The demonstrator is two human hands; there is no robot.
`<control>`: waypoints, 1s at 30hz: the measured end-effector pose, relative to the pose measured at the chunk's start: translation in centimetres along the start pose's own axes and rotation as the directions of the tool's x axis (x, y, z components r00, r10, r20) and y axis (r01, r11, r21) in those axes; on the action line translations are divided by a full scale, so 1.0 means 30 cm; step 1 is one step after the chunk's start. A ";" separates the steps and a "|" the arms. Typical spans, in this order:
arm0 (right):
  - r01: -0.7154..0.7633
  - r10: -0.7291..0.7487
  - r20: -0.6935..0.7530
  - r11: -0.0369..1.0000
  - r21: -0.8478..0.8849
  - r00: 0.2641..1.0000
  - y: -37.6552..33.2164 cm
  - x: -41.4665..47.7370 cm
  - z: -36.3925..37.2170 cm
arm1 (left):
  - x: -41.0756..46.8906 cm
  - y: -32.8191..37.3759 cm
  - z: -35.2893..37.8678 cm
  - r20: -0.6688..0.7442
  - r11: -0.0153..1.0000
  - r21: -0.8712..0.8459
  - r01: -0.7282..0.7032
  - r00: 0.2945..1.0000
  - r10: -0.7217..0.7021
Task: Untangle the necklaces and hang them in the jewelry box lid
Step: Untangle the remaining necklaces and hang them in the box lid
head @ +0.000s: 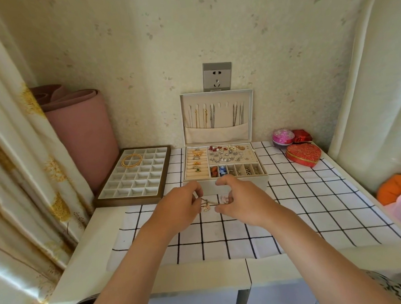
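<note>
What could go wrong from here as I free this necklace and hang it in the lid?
1. The left hand and right hand pinch the thin necklace close together; pulling hard could tighten a tangle or snap it.
2. Reaching the jewelry box lid means crossing the open earring tray, where dangling charms could snag.
3. The free hooks sit between hung chains, so it may tangle with them.

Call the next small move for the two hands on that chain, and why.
Probably ease the hands slightly apart to draw the chain out. The left hand and right hand pinch the necklace close together, and it sits bunched between them, so whether it is untangled is unclear. Middle hooks in the jewelry box lid look free for it afterwards.
</note>
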State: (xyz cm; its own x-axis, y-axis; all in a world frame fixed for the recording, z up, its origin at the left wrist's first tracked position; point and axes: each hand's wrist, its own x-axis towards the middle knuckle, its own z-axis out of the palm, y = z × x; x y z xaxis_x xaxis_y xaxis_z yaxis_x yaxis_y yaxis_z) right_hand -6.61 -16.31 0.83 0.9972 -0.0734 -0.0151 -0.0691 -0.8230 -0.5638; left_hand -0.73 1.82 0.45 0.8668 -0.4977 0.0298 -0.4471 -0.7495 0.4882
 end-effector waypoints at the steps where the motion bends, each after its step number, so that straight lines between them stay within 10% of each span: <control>1: 0.018 -0.018 -0.003 1.000 -0.011 1.000 -0.001 0.003 0.001 | 0.003 -0.003 0.002 -0.002 1.000 -0.002 0.000 1.000 0.000; 16: 0.066 -0.053 -0.039 0.823 0.564 0.998 -0.016 0.003 -0.040 | -0.015 0.038 -0.045 0.071 0.832 -0.554 -0.008 0.996 0.057; 30: 0.110 -0.031 -0.206 0.917 0.383 0.978 0.012 0.004 -0.023 | -0.033 0.072 -0.081 0.181 0.736 -0.661 0.147 0.983 -0.034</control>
State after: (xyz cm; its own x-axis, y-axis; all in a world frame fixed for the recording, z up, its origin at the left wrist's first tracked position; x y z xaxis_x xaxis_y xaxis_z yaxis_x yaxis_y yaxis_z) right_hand -6.54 -17.01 1.21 0.9714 -0.1626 0.1732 0.0574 -0.5468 -0.8353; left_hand -2.01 1.75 3.60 0.8270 -0.5431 -0.1454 -0.0556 -0.3363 0.9401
